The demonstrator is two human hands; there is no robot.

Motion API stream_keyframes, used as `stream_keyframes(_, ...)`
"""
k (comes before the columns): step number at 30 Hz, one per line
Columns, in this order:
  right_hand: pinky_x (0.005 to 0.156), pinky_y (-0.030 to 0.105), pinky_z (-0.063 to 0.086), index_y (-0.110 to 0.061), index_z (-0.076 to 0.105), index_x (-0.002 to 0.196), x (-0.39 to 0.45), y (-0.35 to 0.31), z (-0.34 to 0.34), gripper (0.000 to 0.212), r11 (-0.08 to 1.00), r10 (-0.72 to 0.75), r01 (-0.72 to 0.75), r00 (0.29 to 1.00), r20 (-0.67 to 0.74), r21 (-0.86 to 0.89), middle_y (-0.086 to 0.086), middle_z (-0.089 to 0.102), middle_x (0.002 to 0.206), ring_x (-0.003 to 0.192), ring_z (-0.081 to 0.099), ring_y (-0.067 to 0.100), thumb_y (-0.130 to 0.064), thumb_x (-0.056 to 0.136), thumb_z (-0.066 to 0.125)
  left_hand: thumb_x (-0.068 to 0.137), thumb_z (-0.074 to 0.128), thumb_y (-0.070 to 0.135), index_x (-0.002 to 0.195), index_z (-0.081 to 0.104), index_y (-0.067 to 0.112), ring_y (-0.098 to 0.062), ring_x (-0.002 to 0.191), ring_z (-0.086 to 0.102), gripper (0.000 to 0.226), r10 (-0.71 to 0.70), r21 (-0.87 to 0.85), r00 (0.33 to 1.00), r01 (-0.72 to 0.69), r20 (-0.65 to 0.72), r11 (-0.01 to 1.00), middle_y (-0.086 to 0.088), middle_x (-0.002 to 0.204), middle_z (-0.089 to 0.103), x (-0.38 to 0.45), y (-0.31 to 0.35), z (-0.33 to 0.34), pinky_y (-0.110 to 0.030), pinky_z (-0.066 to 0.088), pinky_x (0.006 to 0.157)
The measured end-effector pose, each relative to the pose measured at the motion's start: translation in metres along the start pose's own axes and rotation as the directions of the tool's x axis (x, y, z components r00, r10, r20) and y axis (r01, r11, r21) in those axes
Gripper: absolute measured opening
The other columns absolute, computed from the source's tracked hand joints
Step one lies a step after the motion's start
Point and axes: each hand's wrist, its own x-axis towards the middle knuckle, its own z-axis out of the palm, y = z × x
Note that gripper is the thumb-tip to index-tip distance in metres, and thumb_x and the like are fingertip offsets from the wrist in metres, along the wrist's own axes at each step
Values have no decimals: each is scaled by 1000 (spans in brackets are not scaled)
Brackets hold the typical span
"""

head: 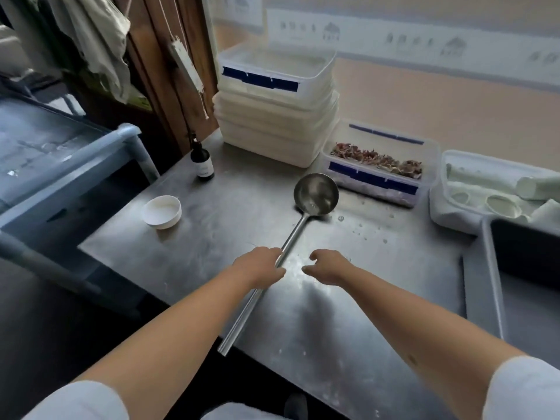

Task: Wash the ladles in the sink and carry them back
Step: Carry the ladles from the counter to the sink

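Note:
One long steel ladle (pixel 315 194) lies on the steel table (pixel 348 313), bowl up near the containers, its handle running down-left past the table's front edge. My left hand (pixel 260 266) sits on the handle's middle with fingers curled around it. My right hand (pixel 328 266) hovers just right of the handle, fingers loosely bent and apart, holding nothing. Water drops lie on the table right of the bowl. No sink shows in view.
A small white bowl (pixel 162 212) and a dark bottle (pixel 202 160) stand at the left. Stacked white tubs (pixel 272 116), a tub of reddish pieces (pixel 378 165) and a tub of pale cut vegetables (pixel 491 192) line the back. A grey tray (pixel 485 298) is right, a cart (pixel 60 165) left.

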Motion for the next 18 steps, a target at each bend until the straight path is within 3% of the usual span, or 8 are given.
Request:
stream_keyframes(6,97,31,44,-11,48,138,51,1,2,57,990,28,-32,999,25,137,8,51,141,124,52,25,-42,90,56,87,48,41,132,48,16,-26,123,51,52,-89,-148,994,98,60,984,-7,132,56,41,-9,14,-39,47,96)
stream_keyframes(9,94,32,44,-9,53,132,75,-4,2,51,965,62,-67,998,28,253,10,56,134,121,54,27,-38,91,58,86,50,40,131,47,15,-27,117,54,51,-109,-230,990,126,86,965,-8,127,59,62,-18,19,-38,48,93)
stream_keyframes(11,78,33,48,-10,61,104,90,-8,5,28,906,105,-111,994,38,409,12,63,105,93,63,28,-33,87,62,86,50,39,127,49,15,-25,105,57,47,-120,-287,987,145,106,947,-8,118,63,73,-21,23,-37,49,91)
stream_keyframes(13,60,34,47,-12,52,75,103,-11,8,18,791,163,-175,984,73,586,11,56,73,60,55,26,-25,81,63,88,51,36,129,49,12,-26,106,58,47,-126,-313,986,154,107,937,-8,118,63,84,-23,28,-36,48,91)
stream_keyframes(15,48,28,41,-11,48,73,115,-13,12,18,687,195,-223,973,120,692,9,48,61,48,46,21,-19,82,62,90,52,31,128,51,8,-28,108,58,45,-133,-331,988,151,78,931,-10,119,63,92,-24,31,-34,47,91)
stream_keyframes(18,37,22,32,-9,51,80,128,-19,17,11,550,193,-250,966,170,797,5,42,58,41,39,12,-7,88,58,89,54,24,120,57,5,-30,105,59,37,-121,-359,992,124,31,925,-12,114,65,102,-23,32,-33,45,88)
